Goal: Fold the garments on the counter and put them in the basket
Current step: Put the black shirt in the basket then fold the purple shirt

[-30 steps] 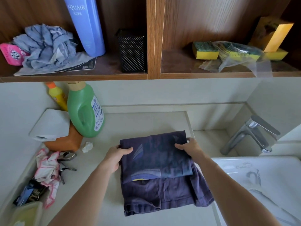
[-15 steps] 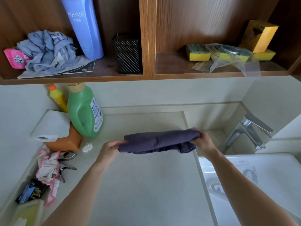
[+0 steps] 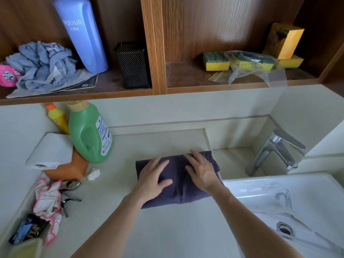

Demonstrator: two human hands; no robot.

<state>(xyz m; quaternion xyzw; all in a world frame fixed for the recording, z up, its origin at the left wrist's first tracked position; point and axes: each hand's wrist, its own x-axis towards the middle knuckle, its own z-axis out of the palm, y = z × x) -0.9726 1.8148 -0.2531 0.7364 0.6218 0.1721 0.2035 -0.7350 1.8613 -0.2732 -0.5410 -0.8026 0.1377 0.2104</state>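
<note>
A folded dark purple garment (image 3: 178, 185) lies flat on the pale desk (image 3: 167, 231), its right edge reaching the desk's border just beside the white sink basin (image 3: 305, 200). Both hands rest on top of it, side by side but not touching each other. The left hand (image 3: 154, 175) presses on the garment's left half with its fingers straight and spread, and the right hand (image 3: 202, 170) lies the same way on the right half, palm down, gripping nothing. A chrome faucet (image 3: 275, 151) stands behind the basin. At the desk's left rear are a green detergent bottle (image 3: 89, 133), a small yellow bottle with an orange cap (image 3: 56, 118) behind it, and a roll of toilet paper (image 3: 52, 151) lying on an orange container (image 3: 71, 169). A crumpled tissue (image 3: 94, 174) sits near them, and a pink-edged cloth (image 3: 47, 200) lies further forward. On the wooden shelf above are a tall blue bottle (image 3: 83, 34), a bunched blue-grey rag (image 3: 42, 65), a black mesh holder (image 3: 134, 66) and yellow sponges (image 3: 216, 61).
</note>
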